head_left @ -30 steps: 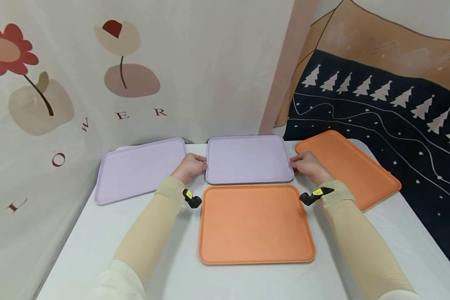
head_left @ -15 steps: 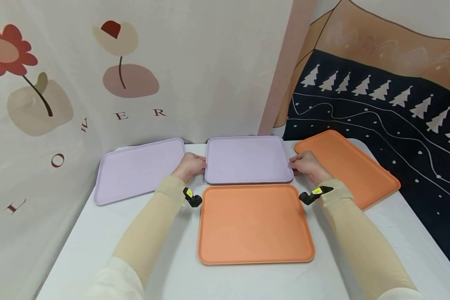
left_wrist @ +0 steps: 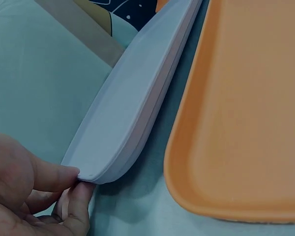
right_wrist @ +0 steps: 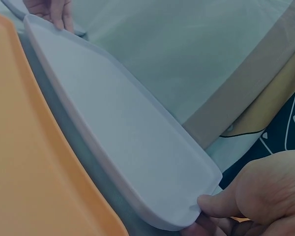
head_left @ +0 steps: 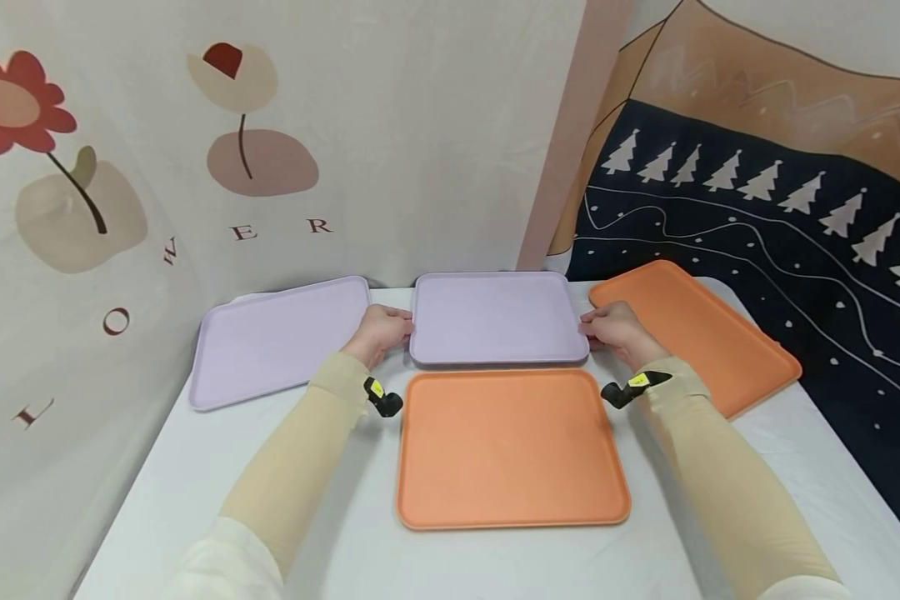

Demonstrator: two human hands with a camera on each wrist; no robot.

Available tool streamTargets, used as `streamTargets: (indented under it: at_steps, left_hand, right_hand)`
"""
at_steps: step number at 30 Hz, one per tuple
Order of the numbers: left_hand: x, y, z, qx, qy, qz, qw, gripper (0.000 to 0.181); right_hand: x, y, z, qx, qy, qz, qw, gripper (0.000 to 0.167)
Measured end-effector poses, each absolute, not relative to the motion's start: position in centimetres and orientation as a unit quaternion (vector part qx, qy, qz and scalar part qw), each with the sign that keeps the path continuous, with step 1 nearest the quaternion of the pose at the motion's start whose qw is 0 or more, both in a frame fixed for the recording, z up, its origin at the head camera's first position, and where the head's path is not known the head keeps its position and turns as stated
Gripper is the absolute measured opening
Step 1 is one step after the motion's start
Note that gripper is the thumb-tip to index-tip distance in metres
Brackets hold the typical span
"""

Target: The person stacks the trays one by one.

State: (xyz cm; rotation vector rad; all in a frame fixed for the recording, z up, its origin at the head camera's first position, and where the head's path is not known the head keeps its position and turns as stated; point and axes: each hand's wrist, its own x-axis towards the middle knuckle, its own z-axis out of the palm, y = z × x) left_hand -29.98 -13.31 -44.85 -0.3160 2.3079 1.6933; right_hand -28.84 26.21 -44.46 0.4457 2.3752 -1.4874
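Note:
A lavender rectangular tray (head_left: pixel 499 318) lies at the back middle of the table, between both hands. My left hand (head_left: pixel 381 332) pinches its left end, with the thumb on top of the rim and fingers beneath, as the left wrist view shows. At the opposite end my right hand (head_left: pixel 617 330) grips the rim, thumb (right_wrist: pixel 214 204) over the edge. Bands run along the tray's side in the left wrist view; whether a second tray is stacked under it I cannot tell. Just in front lies an orange tray (head_left: pixel 513 450), touched by neither hand.
Another lavender tray (head_left: pixel 281 342) lies angled at the left, partly behind the left hand. A second orange tray (head_left: pixel 697 337) sits angled at the right, close to the right hand. All rest on a white-covered table (head_left: pixel 435 567), with a printed curtain (head_left: pixel 420 150) behind.
The front edge of the held lavender tray appears very slightly higher in the head view. Both hands keep their grip at its ends, and the other trays have not moved.

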Motion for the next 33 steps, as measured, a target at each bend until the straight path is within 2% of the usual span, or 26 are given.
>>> streamTargets:
  at_steps: [16,33]
  left_hand:
    - [-29.6,-13.6,-43.7,-0.105,0.781,0.604,0.117,0.04]
    - [-29.2,-13.5,-42.1,-0.098,0.764,0.625,0.125,0.042]
  right_hand:
    - [-28.5,26.4,-43.1,0.144,0.814,-0.545,0.136,0.043]
    - [-28.0,26.4,-41.8,0.138,0.81,-0.552,0.139,0.045]
